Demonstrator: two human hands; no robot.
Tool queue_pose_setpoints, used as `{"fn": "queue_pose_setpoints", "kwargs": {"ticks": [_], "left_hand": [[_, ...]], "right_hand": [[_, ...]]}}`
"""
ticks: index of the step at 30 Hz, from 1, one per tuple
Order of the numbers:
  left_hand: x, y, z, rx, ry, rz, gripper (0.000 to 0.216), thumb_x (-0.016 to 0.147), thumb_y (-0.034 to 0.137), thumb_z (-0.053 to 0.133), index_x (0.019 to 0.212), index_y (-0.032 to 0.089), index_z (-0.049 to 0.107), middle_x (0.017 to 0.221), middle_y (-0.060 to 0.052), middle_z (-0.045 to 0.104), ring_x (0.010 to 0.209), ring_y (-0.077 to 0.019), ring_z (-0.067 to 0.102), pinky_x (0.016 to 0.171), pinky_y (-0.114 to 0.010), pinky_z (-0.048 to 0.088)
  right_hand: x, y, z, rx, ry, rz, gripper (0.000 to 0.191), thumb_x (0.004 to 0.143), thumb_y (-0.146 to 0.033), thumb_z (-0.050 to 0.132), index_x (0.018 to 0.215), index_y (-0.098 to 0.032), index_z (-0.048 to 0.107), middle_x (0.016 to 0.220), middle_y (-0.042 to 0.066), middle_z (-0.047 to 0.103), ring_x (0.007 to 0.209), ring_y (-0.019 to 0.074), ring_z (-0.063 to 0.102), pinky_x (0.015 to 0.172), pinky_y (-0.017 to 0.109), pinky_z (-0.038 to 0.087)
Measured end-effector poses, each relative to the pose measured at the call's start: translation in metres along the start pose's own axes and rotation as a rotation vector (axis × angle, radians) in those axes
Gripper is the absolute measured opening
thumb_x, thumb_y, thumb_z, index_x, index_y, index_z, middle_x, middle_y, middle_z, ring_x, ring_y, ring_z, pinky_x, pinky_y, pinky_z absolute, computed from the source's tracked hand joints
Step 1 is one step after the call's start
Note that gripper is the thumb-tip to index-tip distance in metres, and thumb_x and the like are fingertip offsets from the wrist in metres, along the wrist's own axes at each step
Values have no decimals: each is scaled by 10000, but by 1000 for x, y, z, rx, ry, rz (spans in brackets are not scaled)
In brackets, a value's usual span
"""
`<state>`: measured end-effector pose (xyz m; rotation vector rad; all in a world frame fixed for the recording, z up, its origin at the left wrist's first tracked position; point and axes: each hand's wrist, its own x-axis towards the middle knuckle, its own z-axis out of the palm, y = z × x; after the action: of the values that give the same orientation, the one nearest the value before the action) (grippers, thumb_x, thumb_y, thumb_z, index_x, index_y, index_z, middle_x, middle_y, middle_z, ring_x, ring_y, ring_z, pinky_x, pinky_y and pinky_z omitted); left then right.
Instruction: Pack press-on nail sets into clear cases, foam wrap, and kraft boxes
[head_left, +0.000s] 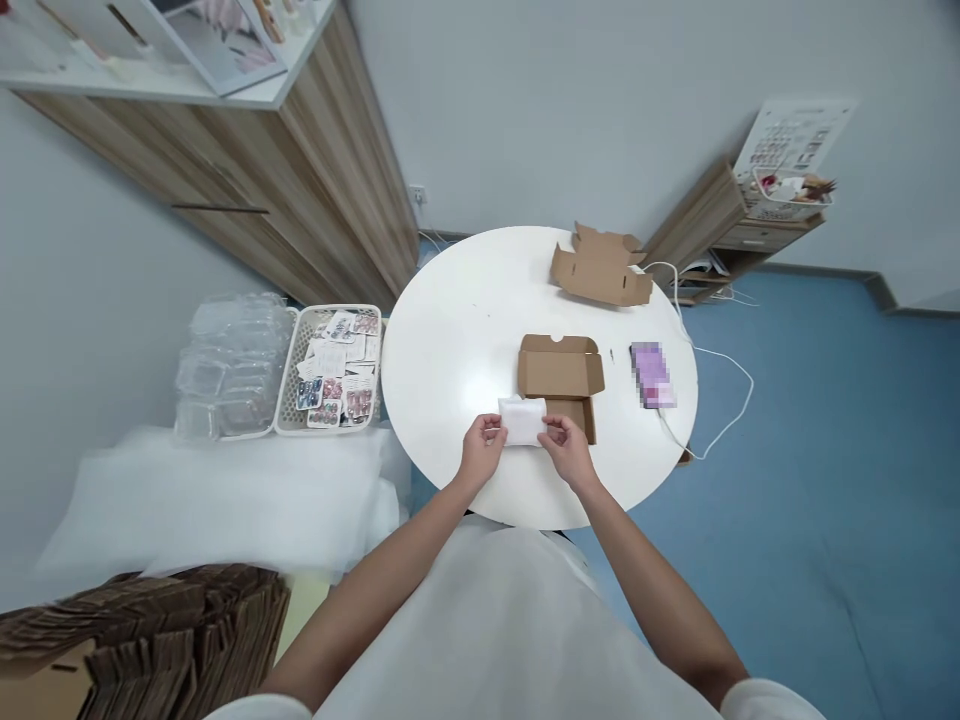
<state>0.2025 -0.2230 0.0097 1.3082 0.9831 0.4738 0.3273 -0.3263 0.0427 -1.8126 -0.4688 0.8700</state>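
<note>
Between my two hands is a small white wrapped packet (523, 421), held by its left and right ends above the near part of the round white table (442, 350). My left hand (482, 447) pinches the left end, fingers closed on it. The right end is gripped by the closed fingers of my right hand (569, 450). Just behind the packet lies a brown cardboard box (559, 372) with its lid folded back. The packet and my right hand cover part of the box's tray. What the white wrapping contains is hidden.
A second unfolded cardboard box (602, 268) lies at the table's back. A blurred purple phone-like object (652, 376) with a white cable (724, 354) is on the right. To the left stand a basket of nail sets (330, 372), clear plastic cases (232, 365), white sheets (225, 500) and stacked cardboard (180, 640).
</note>
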Motion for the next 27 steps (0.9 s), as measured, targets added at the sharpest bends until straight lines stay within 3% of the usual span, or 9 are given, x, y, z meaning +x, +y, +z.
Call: {"fn": "queue_pose_setpoints", "kwargs": {"ticks": [5, 10, 14, 19, 24, 27], "left_hand": [[12, 2, 56, 224, -24, 79, 199, 737, 218, 527, 933, 185, 518, 900, -41, 589, 692, -102, 573, 639, -238, 454], [24, -2, 81, 528, -43, 41, 224, 754, 153, 467, 975, 165, 496, 885, -56, 599, 709, -120, 572, 685, -257, 450], [24, -1, 85, 846, -139, 75, 203, 749, 112, 429, 925, 149, 524, 933, -91, 581, 841, -174, 557, 754, -293, 420], [10, -1, 86, 944, -184, 111, 118, 708, 109, 465, 788, 125, 550, 922, -138, 534, 850, -236, 538, 721, -338, 411], [-17, -6, 74, 950, -210, 172, 178, 742, 157, 431, 871, 126, 549, 859, -117, 519, 833, -222, 526, 730, -333, 415], [-22, -5, 60, 844, -129, 242, 270, 766, 210, 420, 1012, 157, 517, 898, -91, 515, 860, -200, 518, 751, -320, 421]], "right_hand": [[14, 19, -45, -129, 76, 13, 256, 638, -252, 529, 887, -205, 495, 798, -3, 584, 615, 116, 544, 600, 259, 427], [36, 36, -57, -394, 56, 35, 254, 653, -160, 477, 901, -210, 468, 877, 13, 574, 678, 126, 548, 636, 257, 413], [42, 41, -55, -658, 5, 16, 278, 674, -117, 462, 943, -188, 472, 897, 50, 579, 796, 172, 544, 678, 269, 390], [33, 47, -50, -812, -73, -72, 309, 698, -125, 480, 1006, -151, 484, 995, 105, 540, 887, 200, 531, 725, 273, 378], [11, 58, -49, -784, -139, -170, 344, 702, -146, 497, 1045, -151, 493, 1032, 111, 510, 910, 202, 518, 739, 281, 390], [6, 60, -61, -618, -94, -265, 343, 715, -168, 468, 1057, -169, 490, 1032, 92, 513, 911, 189, 508, 756, 291, 400]]}}
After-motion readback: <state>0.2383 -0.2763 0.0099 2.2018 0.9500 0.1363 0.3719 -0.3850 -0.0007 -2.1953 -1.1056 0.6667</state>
